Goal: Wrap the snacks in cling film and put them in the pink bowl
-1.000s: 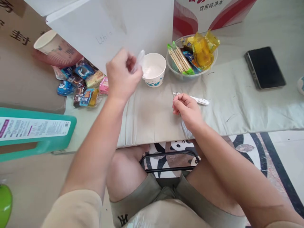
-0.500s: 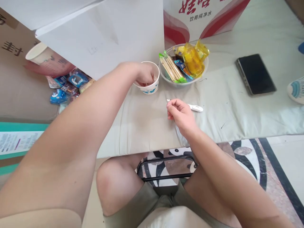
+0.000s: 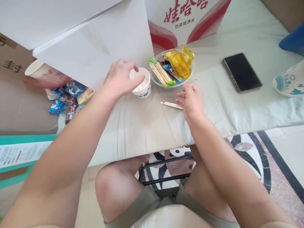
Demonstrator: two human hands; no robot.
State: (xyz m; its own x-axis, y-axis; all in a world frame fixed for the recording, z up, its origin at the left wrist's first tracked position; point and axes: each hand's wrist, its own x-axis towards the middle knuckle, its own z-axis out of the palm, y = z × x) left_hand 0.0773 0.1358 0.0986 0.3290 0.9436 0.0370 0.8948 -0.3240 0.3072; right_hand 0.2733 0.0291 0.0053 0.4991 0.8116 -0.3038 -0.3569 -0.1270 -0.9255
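Left hand (image 3: 123, 77) at the 9-to-10 o'clock side of a white paper cup (image 3: 143, 92), fingers and thumb spread apart, the thumb across the mouth of the cup; whether it touches the rim cannot be told. Cup upright on the pale cloth (image 3: 147, 126), blue leaf print on its wall; contents unclear. Right hand (image 3: 193, 102) loosely curled, nothing seen in its fingers, poised at the handle end of a slim white cutter (image 3: 171, 104); contact cannot be told. Cutter lies at 4 o'clock from the cup, tip toward the cup side. At 2 o'clock from the cup, just beside it: a clear plastic bowl (image 3: 193, 72) with stick snacks (image 3: 161, 72) in green-ended wrap and yellow packets (image 3: 180, 65). Red-lettered carton (image 3: 185, 30) behind the bowl, 12 to 1 o'clock. Black phone (image 3: 242, 72) lies flat at 2 o'clock from the right hand; a second paper cup (image 3: 288, 80), tipped, at 3 o'clock from the phone. Wrapped snacks (image 3: 68, 95) heaped between 8 and 9 o'clock from the upright cup, well apart.
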